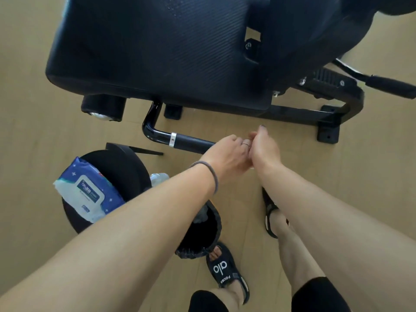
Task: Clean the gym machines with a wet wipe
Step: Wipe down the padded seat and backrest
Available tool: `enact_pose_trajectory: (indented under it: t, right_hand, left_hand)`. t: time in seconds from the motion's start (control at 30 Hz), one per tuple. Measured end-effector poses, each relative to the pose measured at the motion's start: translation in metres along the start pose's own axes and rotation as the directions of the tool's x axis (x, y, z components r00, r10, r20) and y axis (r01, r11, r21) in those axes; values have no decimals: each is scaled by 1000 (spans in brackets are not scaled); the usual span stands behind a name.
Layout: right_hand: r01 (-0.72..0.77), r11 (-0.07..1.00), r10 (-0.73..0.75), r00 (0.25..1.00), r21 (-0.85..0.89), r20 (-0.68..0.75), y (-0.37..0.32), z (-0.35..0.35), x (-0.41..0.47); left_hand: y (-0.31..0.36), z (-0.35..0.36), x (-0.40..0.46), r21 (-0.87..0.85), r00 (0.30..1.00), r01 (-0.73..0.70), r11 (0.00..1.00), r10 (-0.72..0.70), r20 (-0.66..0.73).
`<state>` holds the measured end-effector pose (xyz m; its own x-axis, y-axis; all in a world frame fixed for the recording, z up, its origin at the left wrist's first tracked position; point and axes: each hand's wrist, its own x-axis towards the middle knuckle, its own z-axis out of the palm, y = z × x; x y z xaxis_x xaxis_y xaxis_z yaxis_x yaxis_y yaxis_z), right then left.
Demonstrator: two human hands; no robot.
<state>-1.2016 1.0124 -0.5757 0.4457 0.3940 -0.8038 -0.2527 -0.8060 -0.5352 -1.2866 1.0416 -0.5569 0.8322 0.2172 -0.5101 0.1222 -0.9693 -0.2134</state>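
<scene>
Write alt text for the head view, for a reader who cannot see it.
Seen from above, a person's left hand and right hand meet at the end of a black machine handle, below a black padded seat. A wipes pack lies on a round black stool at left; sandalled feet stand on a wooden floor.

We look steeply down from head height (our only view) past both forearms onto the black textured padded bench [157,48] and tan wood-look floor [292,167] close below.

Black sandal [221,266] strap reads "alo"; wipes pack [90,190] label too blurred, perhaps "70%".
</scene>
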Motion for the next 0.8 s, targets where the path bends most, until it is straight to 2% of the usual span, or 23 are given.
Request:
enact_pose_trajectory:
  t: [0.2, 0.4, 0.5, 0.67, 0.8]
  right_hand:
    - [58, 998, -59, 998, -36, -29, 3, 7, -9]
    - [99, 990, -103, 994, -99, -33, 1, 18, -25]
    - [105, 988, -109, 994, -116, -29, 0, 21, -25]
    - [97, 988, -101, 994, -124, -28, -4, 13, -20]
    - [136, 984, -142, 989, -111, -44, -11, 4, -12]
  left_hand:
    - [-48, 41, -45, -81, 985, -20, 996, 6, -171]
    - [-102, 64, -113, -78, 968, 60, 995, -77, -239]
    - [-93, 59, -108, -91, 972, 88, 992, -105, -210]
    - [-58, 48, -63, -55, 982, 31, 998, -41, -184]
    - [-21, 24, -16, -94, 998, 13, 995, -18, -54]
